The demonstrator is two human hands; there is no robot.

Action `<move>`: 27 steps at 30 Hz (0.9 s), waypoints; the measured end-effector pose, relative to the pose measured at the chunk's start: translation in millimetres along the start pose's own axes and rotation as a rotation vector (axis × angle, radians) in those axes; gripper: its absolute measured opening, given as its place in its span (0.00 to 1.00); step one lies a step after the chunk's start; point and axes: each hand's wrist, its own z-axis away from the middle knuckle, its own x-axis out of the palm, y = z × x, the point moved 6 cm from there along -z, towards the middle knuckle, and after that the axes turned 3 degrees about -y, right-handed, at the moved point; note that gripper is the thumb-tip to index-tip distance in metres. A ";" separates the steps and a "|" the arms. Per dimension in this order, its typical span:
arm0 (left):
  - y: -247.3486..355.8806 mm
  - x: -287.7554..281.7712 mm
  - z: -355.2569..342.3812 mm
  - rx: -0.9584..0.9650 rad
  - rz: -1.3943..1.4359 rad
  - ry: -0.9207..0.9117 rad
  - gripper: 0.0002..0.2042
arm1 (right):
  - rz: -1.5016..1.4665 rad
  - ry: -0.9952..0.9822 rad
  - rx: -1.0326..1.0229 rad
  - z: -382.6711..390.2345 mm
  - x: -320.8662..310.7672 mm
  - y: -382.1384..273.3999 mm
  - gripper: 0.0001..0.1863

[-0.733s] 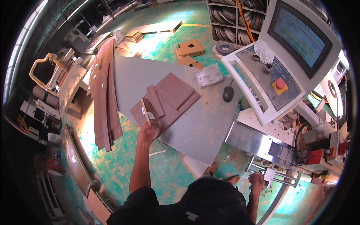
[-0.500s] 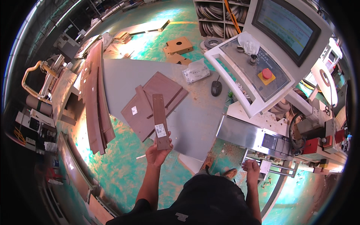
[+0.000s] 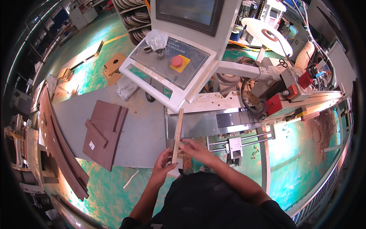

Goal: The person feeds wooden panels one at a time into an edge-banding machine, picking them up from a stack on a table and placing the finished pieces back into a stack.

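Note:
My left hand (image 3: pixel 162 168) is closed around the near end of a narrow wooden board strip (image 3: pixel 177 135). The strip stands on its edge, with a pale raw edge facing up and its far end close to the white handle of the control panel. My right hand (image 3: pixel 196 151) is at the strip's right side with fingers stretched out; whether they touch it I cannot tell. Left of the hands, brown panels (image 3: pixel 103 131) lie stacked on a grey table (image 3: pixel 146 131), with a smaller brown strip (image 3: pixel 96 133) and a white label on top.
A control panel (image 3: pixel 167 63) with a red button (image 3: pixel 176 61) overhangs the table. To the right runs a machine with a metal bed (image 3: pixel 198 124) and guide rails (image 3: pixel 248 141). Long brown boards (image 3: pixel 57 141) lean at left. A plastic-wrapped pack (image 3: pixel 126 87) sits behind the panels.
The view has swung right toward the machine. The strip has turned from its labelled face onto its edge. My right hand has come from the right side to the strip.

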 end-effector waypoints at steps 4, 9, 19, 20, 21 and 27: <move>-24.0 48.4 1.2 -0.047 -0.217 0.015 0.44 | 0.355 0.058 -0.027 -2.6 -6.8 17.8 0.31; -11.4 63.3 -10.1 0.083 -0.691 -0.138 0.50 | 0.166 0.040 0.052 3.8 -54.5 30.8 0.23; 19.0 49.3 -149.5 0.612 -1.512 -0.069 0.33 | 0.693 0.432 -0.154 -3.9 -174.3 -12.8 0.15; 16.5 50.2 -157.7 0.624 -1.492 -0.057 0.32 | 0.703 0.566 -0.251 3.6 -182.0 -21.8 0.14; 14.6 51.5 -162.5 0.628 -1.473 -0.049 0.30 | 0.707 0.696 -0.342 13.5 -186.2 -32.5 0.14; 8.2 69.4 -177.0 0.651 -1.403 0.057 0.25 | 0.268 0.723 -0.120 43.1 -162.6 28.9 0.16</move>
